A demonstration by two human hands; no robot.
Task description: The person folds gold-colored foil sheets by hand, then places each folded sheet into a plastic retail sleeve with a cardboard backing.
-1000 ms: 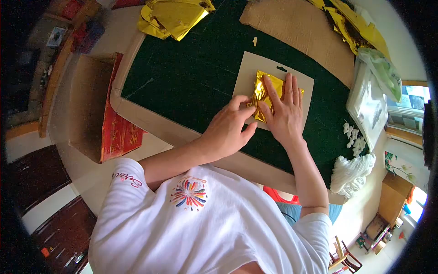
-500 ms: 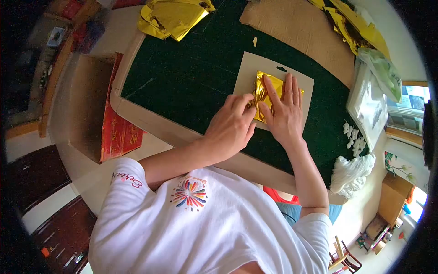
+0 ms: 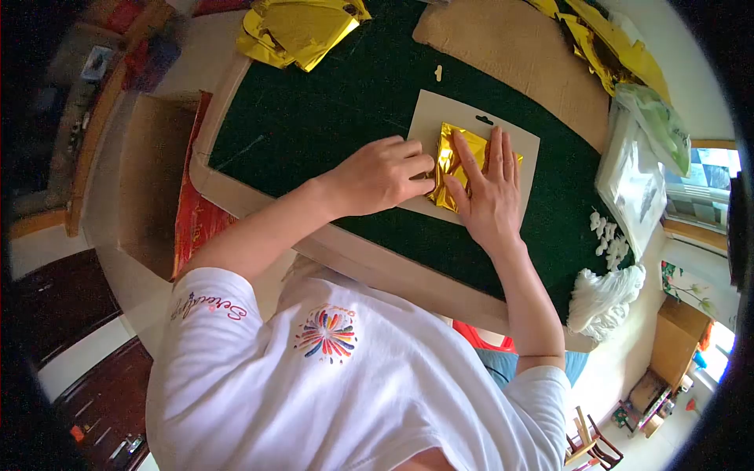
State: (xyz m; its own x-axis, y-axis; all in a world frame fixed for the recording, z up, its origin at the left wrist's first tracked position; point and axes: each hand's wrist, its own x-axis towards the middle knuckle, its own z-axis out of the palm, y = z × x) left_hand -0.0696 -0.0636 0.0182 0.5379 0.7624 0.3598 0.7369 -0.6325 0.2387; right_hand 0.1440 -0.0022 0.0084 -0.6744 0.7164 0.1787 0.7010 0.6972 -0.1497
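Note:
A folded piece of shiny gold foil (image 3: 448, 177) lies on a grey-beige card (image 3: 426, 118) with a hanger slot at its top edge. My right hand (image 3: 491, 192) is pressed flat on the foil, fingers spread and pointing away from me. At the foil's left edge is my left hand (image 3: 385, 179), its fingers curled with the tips on the foil's edge. Exactly how the fingertips grip there is partly hidden.
Dark green cloth (image 3: 330, 118) covers the table. Gold foil sheets (image 3: 294, 31) lie at the far left, more gold foil (image 3: 616, 51) at the far right. Brown cardboard (image 3: 510, 55), clear plastic bags (image 3: 636, 184) and white string (image 3: 605, 298) lie around. A cardboard box (image 3: 157, 173) stands left.
My left hand has shifted left and slightly up, its elbow swinging outward, and its fingers are more curled at the foil's edge. My right hand stays in place.

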